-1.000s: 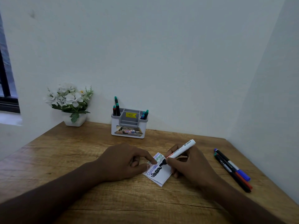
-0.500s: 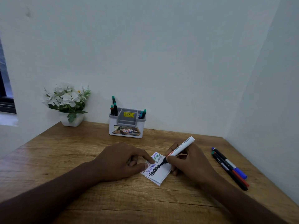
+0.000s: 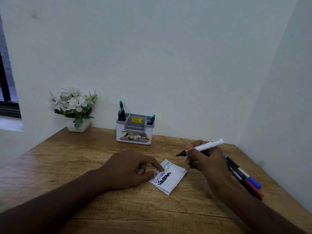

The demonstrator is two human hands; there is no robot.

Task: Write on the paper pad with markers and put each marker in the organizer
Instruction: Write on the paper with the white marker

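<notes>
Wooden desk point(image 3: 70, 159) in a pale-walled corner point(image 3: 168, 56), dark window point(image 3: 6, 98) at left

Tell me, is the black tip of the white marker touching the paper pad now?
No, the right hand holds the white marker lifted, its black tip above bare wooden table beyond the white paper pad.

Left hand point(image 3: 133, 168) resting knuckles-up on the wooden tabletop point(image 3: 67, 166), index fingertip and thumb pressed onto the 9 o'clock edge of the small white paper pad point(image 3: 170, 179), other fingers loosely curled. Left forearm running in from 7 o'clock. Right hand point(image 3: 205, 159) raised off the pad toward 2 o'clock, fingers curled round a white-barrelled black-tipped marker point(image 3: 201, 147), tip pointing to 9 o'clock, clear of the paper. Right forearm running in from 5 o'clock, wrist bent slightly inward.
</notes>
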